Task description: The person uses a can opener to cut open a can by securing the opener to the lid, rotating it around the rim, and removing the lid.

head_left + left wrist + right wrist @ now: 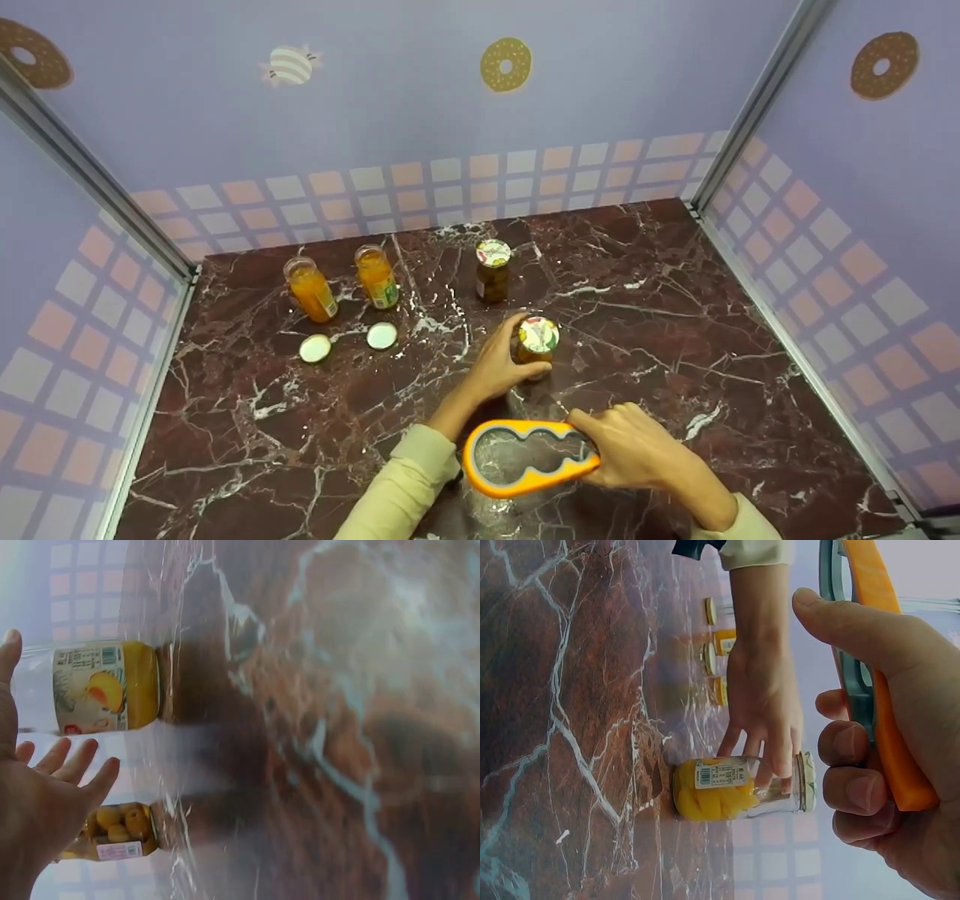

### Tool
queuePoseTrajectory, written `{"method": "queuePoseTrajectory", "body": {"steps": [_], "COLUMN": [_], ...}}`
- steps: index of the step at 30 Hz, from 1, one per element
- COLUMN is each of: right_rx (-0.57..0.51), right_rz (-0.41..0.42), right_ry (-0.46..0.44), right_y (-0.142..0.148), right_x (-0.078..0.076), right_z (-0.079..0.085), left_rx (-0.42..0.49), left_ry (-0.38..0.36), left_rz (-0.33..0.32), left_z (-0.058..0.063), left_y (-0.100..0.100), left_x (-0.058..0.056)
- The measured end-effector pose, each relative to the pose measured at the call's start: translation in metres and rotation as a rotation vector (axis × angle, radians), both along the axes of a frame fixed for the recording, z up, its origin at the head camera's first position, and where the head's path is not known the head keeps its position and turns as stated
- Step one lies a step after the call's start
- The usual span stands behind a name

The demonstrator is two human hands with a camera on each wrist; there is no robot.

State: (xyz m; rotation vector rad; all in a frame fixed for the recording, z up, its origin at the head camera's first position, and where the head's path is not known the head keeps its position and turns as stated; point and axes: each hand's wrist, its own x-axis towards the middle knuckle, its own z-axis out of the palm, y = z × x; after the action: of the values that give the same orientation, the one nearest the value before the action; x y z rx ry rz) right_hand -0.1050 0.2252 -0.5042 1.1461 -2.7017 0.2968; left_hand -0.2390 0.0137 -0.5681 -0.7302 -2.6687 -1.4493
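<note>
A glass jar of yellow fruit with a patterned lid stands upright on the marble-look table. Around its left side reaches my left hand, thumb in front and fingers behind. In the left wrist view this hand has its fingers spread, with the jar between thumb and fingers. My right hand grips an orange jar opener with grey notched inner edges. The opener is held in the air, nearer to me than the jar. In the right wrist view, fingers wrap its handle.
Behind the fruit jar stands a lidded jar of olive-like pieces. At the left are two lidless jars with orange contents. Two lids lie in front of them. Patterned walls enclose the table.
</note>
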Motion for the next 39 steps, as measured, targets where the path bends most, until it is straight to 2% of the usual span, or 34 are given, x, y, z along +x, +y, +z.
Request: {"method": "queuePoseTrajectory", "body": {"steps": [8, 16, 21, 29, 39], "right_rx": [-0.022, -0.017, -0.02, -0.01, 0.003], "right_rz": [-0.002, 0.002, 0.009, -0.009, -0.044], "right_ry": [0.005, 0.013, 0.018, 0.028, -0.005], "right_y": [0.0, -0.001, -0.001, 0.0, 0.0], "right_x": [0.0, 0.0, -0.001, -0.001, 0.0], "right_z": [0.0, 0.0, -0.001, 0.0, 0.001], "left_rx": [0.075, 0.118, 0.119, 0.162, 0.175], "left_ry": [-0.049, -0.016, -0.035, -0.105, -0.19], "left_rz": [0.024, 0.048, 0.055, 0.0, -0.078], "left_z": [-0.007, -0.012, -0.014, -0.013, -0.01], "left_y": [0.009, 0.013, 0.014, 0.013, -0.004], "left_x": [0.001, 0.001, 0.001, 0.001, 0.003]}}
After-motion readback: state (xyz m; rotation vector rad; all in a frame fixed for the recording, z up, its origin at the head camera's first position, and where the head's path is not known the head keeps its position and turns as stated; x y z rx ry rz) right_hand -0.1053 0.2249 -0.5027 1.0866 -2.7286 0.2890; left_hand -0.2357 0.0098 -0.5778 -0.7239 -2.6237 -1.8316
